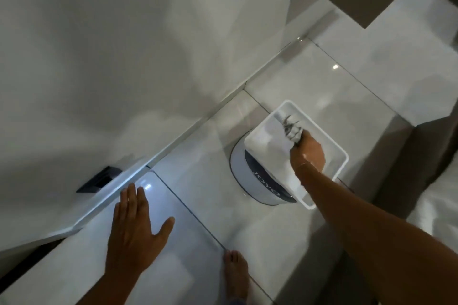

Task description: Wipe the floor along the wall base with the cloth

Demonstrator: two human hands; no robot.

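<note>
My right hand (308, 150) is inside a white rectangular basin (343, 153) on the floor, closed around a bunched grey-and-white cloth (292, 127). My left hand (135, 228) lies flat on the glossy floor tile (198, 181), fingers spread, holding nothing, close to the white skirting (188, 131) that runs along the wall base. The wall (124, 44) fills the upper left.
A round white and dark-blue bucket (250, 178) stands under the basin. A dark vent (99, 179) sits low on the wall. My bare foot (235, 275) rests on the tile at the bottom. Brown furniture (406, 153) and white bedding (438, 205) lie to the right.
</note>
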